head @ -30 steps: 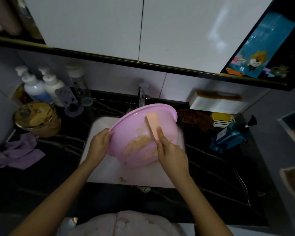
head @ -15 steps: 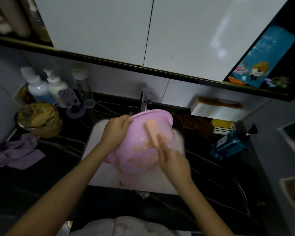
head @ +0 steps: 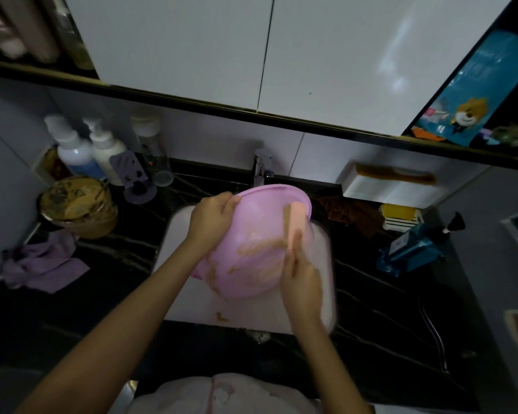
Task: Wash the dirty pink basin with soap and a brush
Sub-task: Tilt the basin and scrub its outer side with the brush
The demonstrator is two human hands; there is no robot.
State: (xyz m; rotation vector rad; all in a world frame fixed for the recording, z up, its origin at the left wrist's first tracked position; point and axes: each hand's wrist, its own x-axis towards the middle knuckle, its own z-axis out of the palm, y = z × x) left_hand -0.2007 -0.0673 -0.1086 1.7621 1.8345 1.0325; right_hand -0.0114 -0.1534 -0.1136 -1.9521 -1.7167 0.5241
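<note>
Pink and smeared with brown residue, a round plastic basin (head: pixel 263 204) sits tilted over a white rectangular sink (head: pixel 180 294) in a black marbled countertop (head: pixel 102 309), just in front of a chrome tap (head: pixel 261 168). The left hand (head: pixel 211 219) grips the basin's far-left rim. The right hand (head: pixel 301 276) clasps a peach-coloured oblong brush (head: pixel 295 218) against its inner right wall.
</note>
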